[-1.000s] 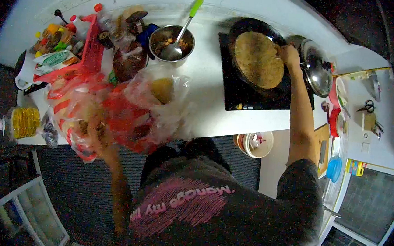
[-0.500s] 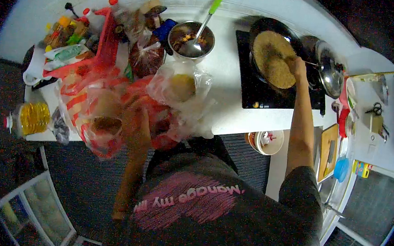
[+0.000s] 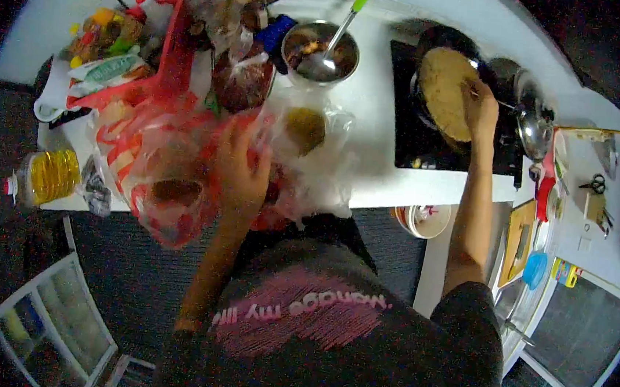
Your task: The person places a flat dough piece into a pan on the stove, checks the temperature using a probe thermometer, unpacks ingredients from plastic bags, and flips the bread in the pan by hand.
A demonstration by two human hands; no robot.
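My right hand (image 3: 484, 111) reaches over the dark pan (image 3: 422, 107) on the black cooktop. Its fingers are bent and drawn together at the right edge of a tan, grainy, flat food like a flatbread (image 3: 448, 88). Whatever sits between the fingertips is too blurred to make out. On the left, my left hand (image 3: 242, 171) rests with fingers apart against a red-and-white striped plastic bag (image 3: 133, 152). A clear plastic bag with a yellowish-brown lump (image 3: 305, 130) lies just to the right of that hand.
A steel pot (image 3: 321, 54) holds a green-handled ladle (image 3: 353, 9). Beside the pan leans a glass lid (image 3: 534, 114). A red basket (image 3: 177, 56) of packets stands back left, an oil bottle (image 3: 53, 175) at the left edge. Below the counter is a white bucket (image 3: 429, 222).
My left hand has risen and its fingers have spread against the striped bag. At the pan, the separate round tan piece by my right hand now blends with the flat food.
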